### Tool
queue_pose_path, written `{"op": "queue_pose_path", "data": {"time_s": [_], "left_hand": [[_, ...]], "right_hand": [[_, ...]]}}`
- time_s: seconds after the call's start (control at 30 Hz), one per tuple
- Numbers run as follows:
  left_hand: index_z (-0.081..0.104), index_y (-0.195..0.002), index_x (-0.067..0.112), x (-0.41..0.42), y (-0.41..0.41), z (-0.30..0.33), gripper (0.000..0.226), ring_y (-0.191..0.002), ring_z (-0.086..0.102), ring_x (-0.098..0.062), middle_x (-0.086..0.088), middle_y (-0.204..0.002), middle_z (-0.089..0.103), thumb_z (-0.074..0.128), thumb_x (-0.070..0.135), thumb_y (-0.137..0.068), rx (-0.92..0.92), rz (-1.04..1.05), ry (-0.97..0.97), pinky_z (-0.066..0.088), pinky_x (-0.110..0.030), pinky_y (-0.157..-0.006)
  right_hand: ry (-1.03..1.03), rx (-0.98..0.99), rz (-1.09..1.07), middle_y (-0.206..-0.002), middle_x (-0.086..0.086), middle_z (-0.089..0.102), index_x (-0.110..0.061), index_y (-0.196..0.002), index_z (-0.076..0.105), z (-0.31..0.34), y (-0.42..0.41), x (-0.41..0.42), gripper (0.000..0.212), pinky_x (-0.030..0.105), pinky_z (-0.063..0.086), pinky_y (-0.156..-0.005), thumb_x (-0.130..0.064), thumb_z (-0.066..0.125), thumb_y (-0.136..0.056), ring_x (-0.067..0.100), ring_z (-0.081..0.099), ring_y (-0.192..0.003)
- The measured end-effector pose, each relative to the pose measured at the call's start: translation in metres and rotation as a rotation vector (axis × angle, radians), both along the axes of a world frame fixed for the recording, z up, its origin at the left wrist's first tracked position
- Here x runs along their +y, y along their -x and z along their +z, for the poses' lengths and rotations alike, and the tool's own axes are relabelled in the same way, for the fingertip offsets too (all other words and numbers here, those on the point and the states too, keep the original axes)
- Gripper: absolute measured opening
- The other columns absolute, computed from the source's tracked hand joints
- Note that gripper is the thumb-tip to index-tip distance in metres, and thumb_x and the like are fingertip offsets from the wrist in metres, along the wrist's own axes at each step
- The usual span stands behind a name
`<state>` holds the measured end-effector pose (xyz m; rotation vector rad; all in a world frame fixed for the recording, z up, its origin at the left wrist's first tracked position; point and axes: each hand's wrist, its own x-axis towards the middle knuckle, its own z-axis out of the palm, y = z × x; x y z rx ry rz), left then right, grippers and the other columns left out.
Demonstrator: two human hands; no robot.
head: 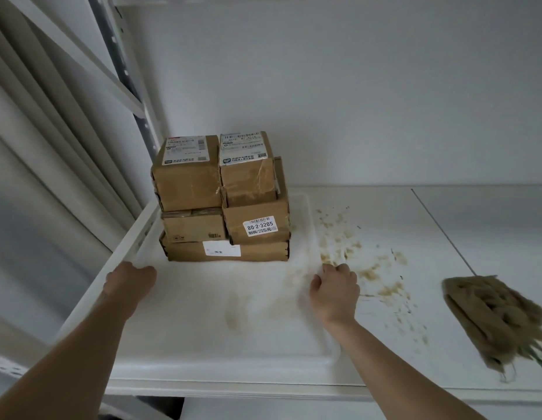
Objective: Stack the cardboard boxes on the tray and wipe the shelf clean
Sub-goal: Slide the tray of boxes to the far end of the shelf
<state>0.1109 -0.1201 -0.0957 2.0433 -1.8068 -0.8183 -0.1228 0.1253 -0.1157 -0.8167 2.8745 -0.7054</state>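
Note:
Several brown cardboard boxes point(221, 201) stand stacked at the back of a white translucent tray point(203, 334) on the left part of the white shelf point(482, 231). My left hand point(129, 281) grips the tray's left rim. My right hand point(335, 291) grips the tray's right rim with curled fingers. Brown smears and crumbs point(366, 268) cover the shelf just right of the tray and show through the tray's floor. A brown folded cloth point(494, 316) lies on the shelf at the right.
A white wall closes the back of the shelf. A grey perforated upright point(133, 86) and a slanted white board stand at the left. A seam point(445, 231) runs diagonally across the shelf surface. The shelf's front edge runs along the bottom.

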Motion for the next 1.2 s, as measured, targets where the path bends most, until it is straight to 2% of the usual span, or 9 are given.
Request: {"op": "queue_pose_path", "data": {"time_s": [0.17,0.27,0.47,0.67,0.8,0.87,1.0,1.13,1.2], "left_hand": [[0.051,-0.132,0.009,-0.006,0.001,0.007,0.051,-0.114,0.044,-0.04,-0.022,-0.127,0.046,0.047,0.02,-0.082,0.068,0.059,0.006,0.043,-0.047,-0.098],[0.048,-0.136,0.015,-0.007,-0.002,0.008,0.057,-0.12,0.042,-0.042,-0.021,-0.133,0.045,0.05,0.021,-0.08,0.129,0.082,0.01,0.039,-0.051,-0.103],[0.05,-0.135,0.012,0.0,0.005,0.015,0.054,-0.121,0.042,-0.04,-0.02,-0.134,0.044,0.049,0.016,-0.081,0.19,0.138,0.016,0.04,-0.051,-0.103],[0.058,-0.121,0.006,0.004,0.012,0.02,0.047,-0.113,0.047,-0.042,-0.024,-0.124,0.049,0.048,0.018,-0.077,0.212,0.193,0.015,0.046,-0.053,-0.095],[0.054,-0.089,0.005,0.008,0.019,0.029,0.024,-0.11,0.049,-0.044,-0.026,-0.121,0.051,0.047,0.017,-0.069,0.295,0.24,-0.018,0.045,-0.054,-0.094],[0.053,-0.097,0.002,0.012,0.023,0.035,0.031,-0.111,0.049,-0.042,-0.024,-0.123,0.05,0.05,0.017,-0.07,0.35,0.28,-0.037,0.045,-0.053,-0.096],[0.043,-0.131,-0.001,0.034,0.037,0.05,0.057,-0.12,0.045,-0.037,-0.019,-0.135,0.044,0.055,0.015,-0.077,0.431,0.348,-0.062,0.042,-0.048,-0.101],[0.044,-0.131,-0.004,0.056,0.055,0.063,0.051,-0.12,0.047,-0.038,-0.021,-0.131,0.048,0.054,0.01,-0.084,0.526,0.355,-0.084,0.04,-0.043,-0.1],[0.045,-0.123,-0.001,0.069,0.064,0.072,0.04,-0.111,0.048,-0.032,-0.014,-0.12,0.046,0.053,0.008,-0.085,0.575,0.385,-0.13,0.041,-0.036,-0.097]], "right_hand": [[0.04,-0.008,0.0,-0.115,0.009,0.05,-0.009,-0.113,0.059,-0.001,0.004,0.0,0.026,0.032,0.036,-0.093,-0.02,0.042,-0.097,0.027,0.044,-0.112],[0.053,-0.005,0.011,-0.112,0.007,0.05,-0.008,-0.112,0.059,0.001,0.006,-0.001,0.025,0.031,0.036,-0.091,-0.02,0.043,-0.097,0.026,0.045,-0.11],[0.102,0.031,0.03,-0.093,0.001,0.038,-0.007,-0.099,0.06,0.006,0.013,0.002,0.016,0.029,0.036,-0.083,-0.016,0.048,-0.094,0.025,0.045,-0.097],[0.129,0.049,0.044,-0.097,0.001,0.04,-0.008,-0.107,0.061,0.013,0.025,0.008,0.02,0.027,0.034,-0.082,-0.018,0.048,-0.096,0.024,0.045,-0.102],[0.127,0.039,0.035,-0.113,0.008,0.05,-0.008,-0.115,0.061,0.019,0.033,0.015,0.025,0.028,0.033,-0.086,-0.018,0.048,-0.097,0.026,0.045,-0.109],[0.134,0.029,0.033,-0.115,0.009,0.05,-0.008,-0.118,0.06,0.021,0.038,0.02,0.027,0.03,0.034,-0.089,-0.019,0.048,-0.097,0.027,0.045,-0.112],[0.136,0.013,0.029,-0.117,0.009,0.05,-0.007,-0.121,0.059,0.028,0.05,0.035,0.029,0.03,0.034,-0.092,-0.019,0.047,-0.097,0.026,0.044,-0.114],[0.15,0.018,0.024,-0.117,0.011,0.051,-0.006,-0.119,0.06,0.037,0.065,0.053,0.029,0.032,0.036,-0.092,-0.019,0.048,-0.097,0.027,0.045,-0.113],[0.142,0.026,0.025,-0.117,0.011,0.052,-0.006,-0.12,0.059,0.04,0.075,0.066,0.029,0.032,0.036,-0.092,-0.02,0.047,-0.098,0.027,0.045,-0.113]]}}
